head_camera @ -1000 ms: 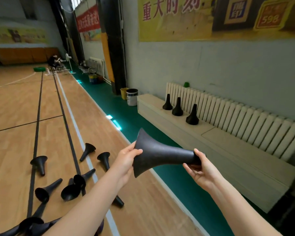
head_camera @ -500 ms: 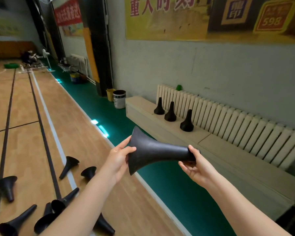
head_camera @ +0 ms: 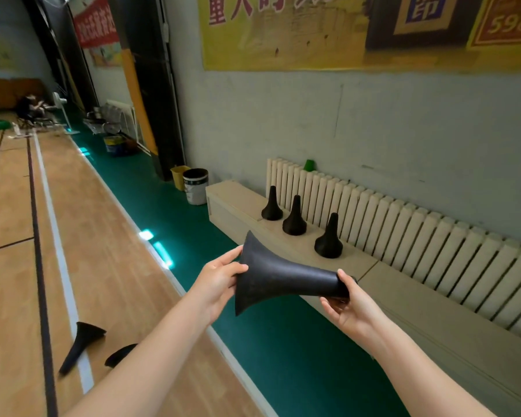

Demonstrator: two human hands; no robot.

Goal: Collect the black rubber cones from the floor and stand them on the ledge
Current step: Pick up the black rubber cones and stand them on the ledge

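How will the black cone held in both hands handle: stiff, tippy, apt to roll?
Probably fairly stiff: the held cone spans left hand and right hand without sagging. Likely stable upright: three cones stand on wide bases on the ledge. Laid sideways like the floor cone, it might roll in an arc.

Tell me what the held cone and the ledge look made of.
Cone: matte black, likely rubber; dull soft sheen, and its flared rim looks slightly warped where the left hand pinches it. Ledge: flat beige panels with a seam, probably painted wood or board; the finish hides which.
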